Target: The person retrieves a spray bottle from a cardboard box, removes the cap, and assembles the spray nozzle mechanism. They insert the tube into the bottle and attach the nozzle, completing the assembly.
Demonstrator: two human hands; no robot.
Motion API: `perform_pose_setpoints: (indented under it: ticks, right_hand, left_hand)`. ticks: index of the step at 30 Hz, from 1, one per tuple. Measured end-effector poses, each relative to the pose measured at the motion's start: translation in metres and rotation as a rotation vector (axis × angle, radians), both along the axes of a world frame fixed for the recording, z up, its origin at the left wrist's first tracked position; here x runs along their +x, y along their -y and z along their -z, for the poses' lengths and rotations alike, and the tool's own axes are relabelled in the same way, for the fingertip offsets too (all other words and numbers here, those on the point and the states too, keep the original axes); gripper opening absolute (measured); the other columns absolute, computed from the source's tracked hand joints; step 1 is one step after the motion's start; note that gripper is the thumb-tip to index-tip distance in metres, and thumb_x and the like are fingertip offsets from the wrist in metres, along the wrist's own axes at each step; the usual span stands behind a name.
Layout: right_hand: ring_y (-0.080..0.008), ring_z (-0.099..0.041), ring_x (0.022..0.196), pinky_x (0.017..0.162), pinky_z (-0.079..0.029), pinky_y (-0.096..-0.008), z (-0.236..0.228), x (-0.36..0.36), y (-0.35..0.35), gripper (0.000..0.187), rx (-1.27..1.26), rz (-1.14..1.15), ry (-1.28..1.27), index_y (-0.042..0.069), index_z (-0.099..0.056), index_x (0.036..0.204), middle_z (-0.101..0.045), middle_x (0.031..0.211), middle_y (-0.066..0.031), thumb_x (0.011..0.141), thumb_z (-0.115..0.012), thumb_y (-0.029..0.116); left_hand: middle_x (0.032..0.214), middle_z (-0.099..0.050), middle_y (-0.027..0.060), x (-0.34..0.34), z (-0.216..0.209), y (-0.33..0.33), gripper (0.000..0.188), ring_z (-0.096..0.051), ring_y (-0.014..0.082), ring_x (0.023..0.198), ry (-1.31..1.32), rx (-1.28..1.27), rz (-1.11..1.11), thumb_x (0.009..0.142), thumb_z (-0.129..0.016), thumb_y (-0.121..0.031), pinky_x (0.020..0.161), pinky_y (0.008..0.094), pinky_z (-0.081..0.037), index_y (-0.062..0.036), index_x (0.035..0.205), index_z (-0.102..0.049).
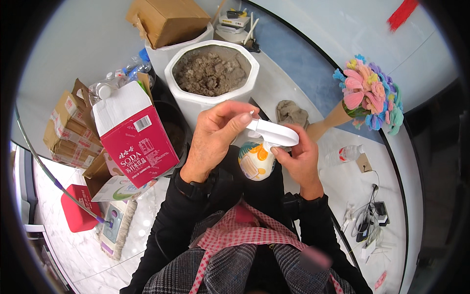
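In front of my lap is a spray bottle (255, 164) with a white body printed with oranges and a popsicle-like shape. Its white trigger head (275, 132) points to the left. My right hand (304, 164) is closed round the back of the head and the neck. With thumb and fingertips, my left hand (208, 144) pinches the nozzle end, where a small white tip shows between them. The bottle leans slightly, and its trigger is mostly hidden by the hands.
Ahead stands a white octagonal planter (215, 103) of dry soil. Left are a red drink carton (137, 137), brown boxes (73, 127) and a flat mop (116, 225). Right are a bouquet of fuzzy flowers (367, 90), a plastic bottle (350, 153), cables (364, 220) and a grey cloth (292, 113).
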State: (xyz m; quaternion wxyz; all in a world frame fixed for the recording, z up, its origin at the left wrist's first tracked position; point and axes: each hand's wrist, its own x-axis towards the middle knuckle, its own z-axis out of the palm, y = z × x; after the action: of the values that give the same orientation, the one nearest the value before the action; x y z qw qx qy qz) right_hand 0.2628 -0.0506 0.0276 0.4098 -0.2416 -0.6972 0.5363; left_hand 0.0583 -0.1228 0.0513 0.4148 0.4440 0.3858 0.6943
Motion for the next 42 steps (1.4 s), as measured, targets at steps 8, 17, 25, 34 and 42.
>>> perform_pose_setpoints:
  ticks: [8, 17, 25, 34, 42]
  right_hand:
    - [-0.0152, -0.060, 0.110, 0.098, -0.050, -0.0326, 0.001, -0.001, -0.002, 0.045, -0.034, -0.028, -0.009, -0.004, -0.057, 0.123, -0.061, 0.113, -0.0069, 0.082, -0.074, -0.002]
    - [-0.0160, -0.059, 0.114, 0.099, -0.049, -0.0333, 0.007, 0.003, -0.002, 0.043, -0.109, -0.044, -0.106, -0.005, -0.057, 0.124, -0.061, 0.115, -0.0066, 0.084, -0.071, -0.007]
    - [-0.0146, -0.059, 0.103, 0.098, -0.048, -0.0326, 0.008, 0.010, -0.009, 0.025, 0.040, -0.076, -0.062, 0.000, -0.061, 0.106, -0.056, 0.109, -0.0063, 0.084, -0.067, -0.011]
    - [-0.0168, -0.058, 0.109, 0.094, -0.048, -0.0326, -0.006, 0.009, -0.018, 0.038, -0.125, -0.091, -0.212, 0.002, -0.053, 0.132, -0.057, 0.123, -0.0105, 0.095, -0.060, 0.007]
    - [-0.0122, -0.063, 0.098, 0.085, -0.051, -0.0268, -0.032, -0.011, -0.021, 0.034, 0.074, -0.037, 0.136, -0.001, -0.063, 0.125, -0.069, 0.105, -0.0079, 0.094, -0.069, 0.011]
  left_hand:
    - [0.122, -0.067, 0.0138, -0.003, 0.023, -0.005, 0.056, -0.061, 0.0228, 0.119, 0.035, -0.004, 0.132, 0.089, -0.074, -0.020, 0.107, 0.0361, -0.042, 0.0026, 0.137, -0.055]
    - [0.113, -0.065, 0.0100, 0.034, 0.070, -0.008, 0.061, -0.061, 0.0169, 0.104, -0.255, -0.105, 0.241, 0.079, -0.085, -0.020, 0.091, 0.0326, -0.050, 0.0016, 0.129, -0.057]
    - [0.110, -0.062, 0.0029, 0.042, 0.075, -0.009, 0.054, -0.057, 0.0102, 0.101, -0.244, -0.043, 0.112, 0.085, -0.081, -0.017, 0.089, 0.0279, -0.049, 0.0000, 0.129, -0.056]
    - [0.110, -0.063, 0.0153, 0.043, 0.077, -0.007, 0.059, -0.061, 0.0261, 0.104, -0.262, -0.053, 0.121, 0.079, -0.085, -0.024, 0.091, 0.0362, -0.048, -0.0007, 0.127, -0.058]
    - [0.112, -0.063, 0.0069, 0.042, 0.080, -0.005, 0.058, -0.059, 0.0127, 0.100, -0.327, -0.077, 0.082, 0.082, -0.084, -0.019, 0.089, 0.0291, -0.049, 0.0016, 0.129, -0.057]
